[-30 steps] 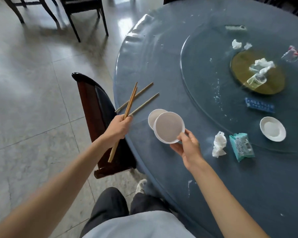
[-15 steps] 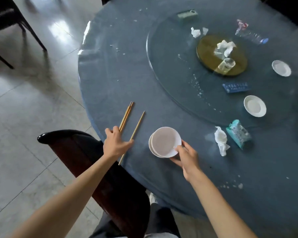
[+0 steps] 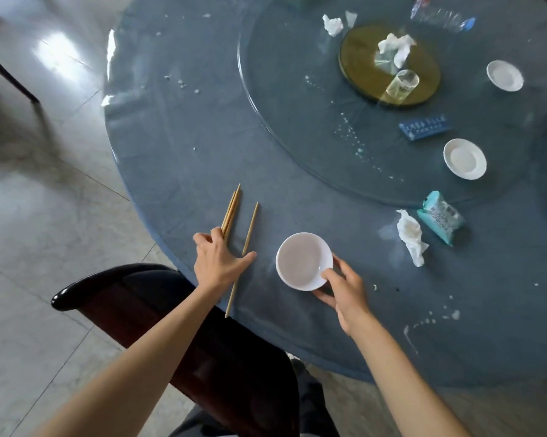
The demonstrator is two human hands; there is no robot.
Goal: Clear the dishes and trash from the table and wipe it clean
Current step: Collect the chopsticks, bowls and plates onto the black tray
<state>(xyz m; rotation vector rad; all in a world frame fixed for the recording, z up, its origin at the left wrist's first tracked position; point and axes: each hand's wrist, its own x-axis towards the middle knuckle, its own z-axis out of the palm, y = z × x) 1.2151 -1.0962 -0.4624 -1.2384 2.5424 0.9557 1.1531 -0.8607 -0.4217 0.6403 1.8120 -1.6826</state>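
Clearing is at an early stage, by my judgement; wiping has not begun. Items on the round table [image 3: 177, 127]: two white saucers [image 3: 464, 158] at the right of the frame on the glass turntable [image 3: 284, 121], a tipped clear cup [image 3: 403, 84] and crumpled tissue [image 3: 395, 48] on the gold centre disc, a blue packet [image 3: 425, 129], a teal tissue pack [image 3: 440, 217] with a crumpled napkin [image 3: 410, 234] just beside it at right centre, and scattered crumbs.

Right hand [image 3: 344, 288], lower centre: thumb on the rim and fingers curled beneath a white dish [image 3: 303, 261]; whether a second dish sits under it cannot be told. Left hand [image 3: 217, 261], left of the dish: fingers spread nearly straight, pressing on the chopsticks [image 3: 232, 212], which lie flat near the table edge, one stick apart from the others.

Change noted: a second ago the left hand gripped the chopsticks raised above the table; they are now laid down. The two dishes, then offset, now appear as one stack. The view has shifted toward the table centre.
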